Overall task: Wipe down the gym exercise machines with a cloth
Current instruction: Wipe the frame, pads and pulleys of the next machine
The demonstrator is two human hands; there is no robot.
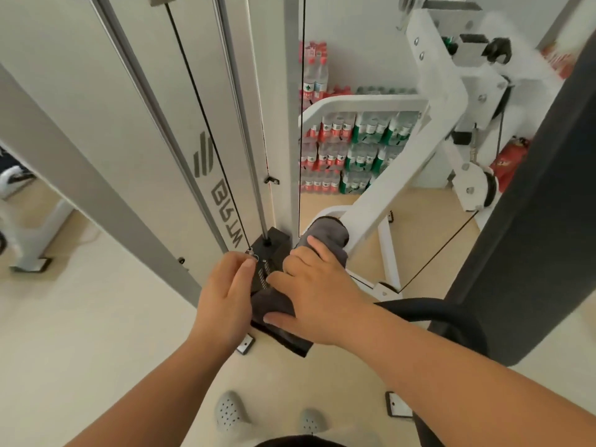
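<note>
A white cable machine (180,130) with silver guide rods and a black weight stack (269,253) stands in front of me. A dark grey cloth (329,235) lies over the top of the stack. My right hand (319,295) lies on the cloth with fingers spread and curled over it, pressing it onto the stack. My left hand (225,291) is at the stack's left side, its fingertips pinching the small metal fitting (253,253) at the foot of the black cable.
A white lever arm (403,175) slants up to the right behind the cloth. A dark padded backrest (529,227) fills the right side. Stacked packs of bottled water (351,146) stand against the far wall. Another machine's white foot (35,250) sits at left. My grey shoes (232,411) are below.
</note>
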